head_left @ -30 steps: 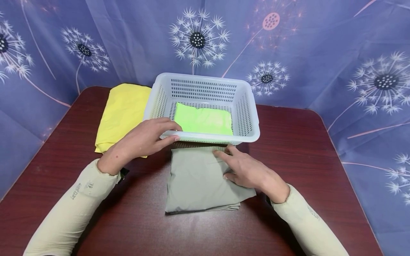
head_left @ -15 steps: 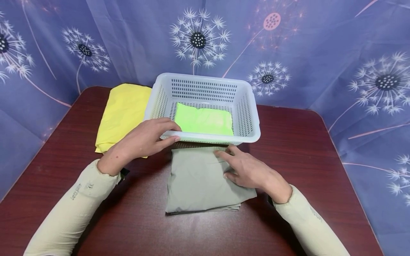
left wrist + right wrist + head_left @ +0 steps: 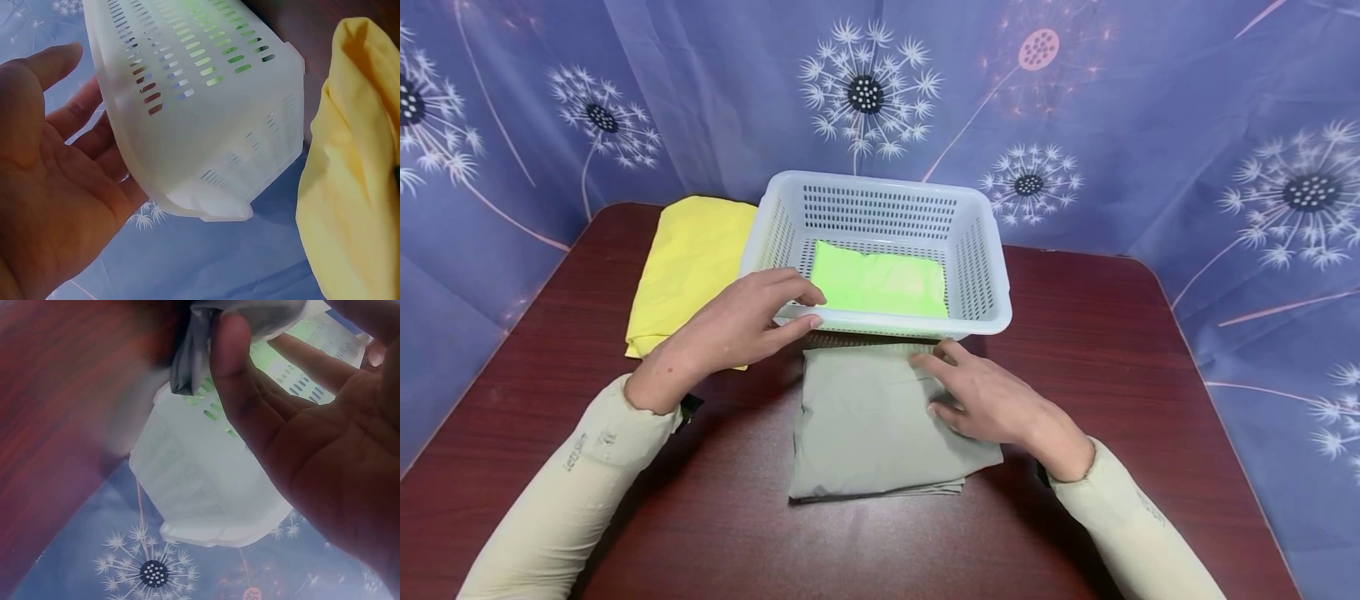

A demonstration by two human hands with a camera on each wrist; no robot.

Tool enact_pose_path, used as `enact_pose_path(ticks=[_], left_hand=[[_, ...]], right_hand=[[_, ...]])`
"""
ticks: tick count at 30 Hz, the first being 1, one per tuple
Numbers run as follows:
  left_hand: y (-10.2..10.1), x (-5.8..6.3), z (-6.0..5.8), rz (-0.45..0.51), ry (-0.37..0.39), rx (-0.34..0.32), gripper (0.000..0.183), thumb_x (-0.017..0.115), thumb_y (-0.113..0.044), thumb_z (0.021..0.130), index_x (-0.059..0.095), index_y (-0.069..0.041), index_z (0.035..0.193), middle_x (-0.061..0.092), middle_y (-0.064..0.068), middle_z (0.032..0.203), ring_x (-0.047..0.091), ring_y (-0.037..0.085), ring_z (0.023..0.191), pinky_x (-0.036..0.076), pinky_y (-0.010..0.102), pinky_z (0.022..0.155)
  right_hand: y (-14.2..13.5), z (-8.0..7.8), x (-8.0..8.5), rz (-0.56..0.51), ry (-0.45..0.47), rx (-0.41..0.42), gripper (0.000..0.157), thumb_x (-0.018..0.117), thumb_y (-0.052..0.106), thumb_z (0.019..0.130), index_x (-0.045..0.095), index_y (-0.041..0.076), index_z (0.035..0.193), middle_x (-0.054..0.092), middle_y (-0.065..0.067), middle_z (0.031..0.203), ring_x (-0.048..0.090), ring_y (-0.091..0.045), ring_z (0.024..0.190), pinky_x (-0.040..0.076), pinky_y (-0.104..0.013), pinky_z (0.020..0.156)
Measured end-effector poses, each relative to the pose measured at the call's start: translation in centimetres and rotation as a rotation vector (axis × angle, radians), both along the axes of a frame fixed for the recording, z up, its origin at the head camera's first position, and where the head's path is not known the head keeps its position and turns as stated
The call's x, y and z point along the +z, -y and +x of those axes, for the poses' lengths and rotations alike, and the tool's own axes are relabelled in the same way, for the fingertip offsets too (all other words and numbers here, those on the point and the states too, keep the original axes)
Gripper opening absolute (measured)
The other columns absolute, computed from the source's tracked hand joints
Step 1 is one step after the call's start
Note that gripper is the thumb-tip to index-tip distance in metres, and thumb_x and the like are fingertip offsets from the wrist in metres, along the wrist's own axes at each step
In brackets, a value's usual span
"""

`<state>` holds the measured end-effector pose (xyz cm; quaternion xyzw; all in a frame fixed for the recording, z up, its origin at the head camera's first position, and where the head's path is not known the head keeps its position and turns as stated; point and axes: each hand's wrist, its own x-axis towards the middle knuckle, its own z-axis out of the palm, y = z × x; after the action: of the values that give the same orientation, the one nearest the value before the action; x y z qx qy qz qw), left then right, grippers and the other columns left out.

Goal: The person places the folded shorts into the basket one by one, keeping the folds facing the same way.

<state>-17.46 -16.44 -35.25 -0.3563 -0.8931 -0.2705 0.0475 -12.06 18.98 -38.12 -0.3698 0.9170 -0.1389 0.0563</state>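
Observation:
My left hand (image 3: 752,321) is at the near left part of the rim of a white slotted plastic basket (image 3: 910,323). Its fingers reach over the rim and its thumb stays on the near side, loosely spread. In the left wrist view, fingers (image 3: 81,112) show partly behind the basket rim. A folded grey cloth (image 3: 865,425) lies flat in front of the basket. Over its far right part, my right hand (image 3: 992,404) has fingers loosely bent; the right wrist view shows the thumb (image 3: 231,350) against the grey cloth's edge. Inside the basket lies a folded bright green cloth (image 3: 880,283).
A folded yellow cloth (image 3: 688,258) lies left of the basket, partly behind my left wrist. Everything stands on a dark reddish wooden table (image 3: 1075,317). A blue curtain (image 3: 715,108) with dandelion prints hangs behind and beside it.
My right hand has shifted slightly right over the grey cloth. The left hand's fingers have lifted a little at the rim. Basket and cloths look unchanged.

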Motion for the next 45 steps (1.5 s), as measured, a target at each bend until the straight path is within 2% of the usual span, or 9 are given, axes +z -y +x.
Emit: enact_pose_path(ticks=[9,13,16,19,25,31,38,45], left_hand=[[0.2,0.1,0.7,0.061,-0.061,-0.006,0.017,0.073,-0.025,0.102,0.073,-0.013,0.114,0.069,-0.001,0.11,0.062,0.021,0.109,0.05,0.04,0.096],[0.2,0.4,1.2,0.086,-0.088,0.013,0.021,0.073,-0.025,0.102,0.071,-0.013,0.119,0.065,0.001,0.119,0.059,0.022,0.115,0.051,0.038,0.094],[0.2,0.7,1.6,0.105,-0.084,0.024,0.024,0.073,-0.026,0.102,0.068,-0.014,0.123,0.061,0.0,0.124,0.057,0.019,0.117,0.055,0.034,0.088],[0.2,1.0,2.0,0.125,-0.078,0.008,0.024,0.073,-0.025,0.102,0.068,-0.014,0.123,0.062,-0.001,0.122,0.059,0.019,0.115,0.055,0.033,0.087],[0.0,1.3,2.8,0.139,-0.108,-0.025,0.021,0.074,-0.023,0.101,0.069,-0.013,0.119,0.061,-0.003,0.12,0.059,0.018,0.114,0.047,0.035,0.099],[-0.2,1.4,3.7,0.139,-0.126,-0.046,0.02,0.076,-0.021,0.1,0.07,-0.013,0.117,0.062,-0.003,0.117,0.061,0.015,0.11,0.049,0.033,0.096],[-0.4,1.2,4.5,0.16,-0.037,-0.103,0.015,0.075,-0.02,0.101,0.07,-0.017,0.115,0.064,-0.004,0.106,0.062,0.009,0.09,0.053,0.026,0.079],[-0.4,0.7,5.0,0.129,0.042,-0.108,0.014,0.074,-0.024,0.102,0.07,-0.02,0.114,0.061,-0.012,0.105,0.062,0.005,0.091,0.056,0.026,0.08]], right_hand=[[-0.8,0.2,0.0,-0.003,-0.022,-0.03,0.058,0.079,0.016,0.094,0.059,0.007,0.147,0.057,-0.009,0.131,0.059,-0.014,0.084,0.055,-0.037,0.081],[-1.0,0.3,0.0,-0.005,-0.019,-0.038,0.057,0.08,0.016,0.094,0.059,0.007,0.146,0.057,-0.01,0.131,0.06,-0.015,0.085,0.055,-0.038,0.081],[-1.1,0.3,0.0,-0.004,-0.017,-0.043,0.057,0.08,0.016,0.094,0.059,0.007,0.147,0.057,-0.01,0.131,0.061,-0.016,0.088,0.055,-0.038,0.083],[-1.3,0.3,0.0,-0.004,-0.015,-0.053,0.057,0.08,0.016,0.095,0.059,0.008,0.147,0.056,-0.009,0.131,0.06,-0.015,0.088,0.055,-0.038,0.083],[-1.8,0.4,0.0,-0.008,-0.025,-0.065,0.056,0.081,0.016,0.094,0.06,0.009,0.145,0.056,-0.007,0.129,0.059,-0.015,0.088,0.055,-0.038,0.083],[-2.0,0.4,-0.2,-0.014,-0.037,-0.063,0.057,0.081,0.016,0.094,0.059,0.01,0.147,0.056,-0.008,0.129,0.06,-0.017,0.09,0.055,-0.039,0.083],[-2.2,0.3,-0.3,-0.018,-0.031,-0.081,0.057,0.079,0.015,0.095,0.057,0.009,0.147,0.054,-0.009,0.129,0.059,-0.016,0.084,0.054,-0.038,0.079],[-2.3,0.5,-0.3,-0.003,0.01,-0.123,0.061,0.079,0.016,0.095,0.053,0.009,0.15,0.053,-0.013,0.131,0.059,-0.018,0.082,0.054,-0.039,0.078]])
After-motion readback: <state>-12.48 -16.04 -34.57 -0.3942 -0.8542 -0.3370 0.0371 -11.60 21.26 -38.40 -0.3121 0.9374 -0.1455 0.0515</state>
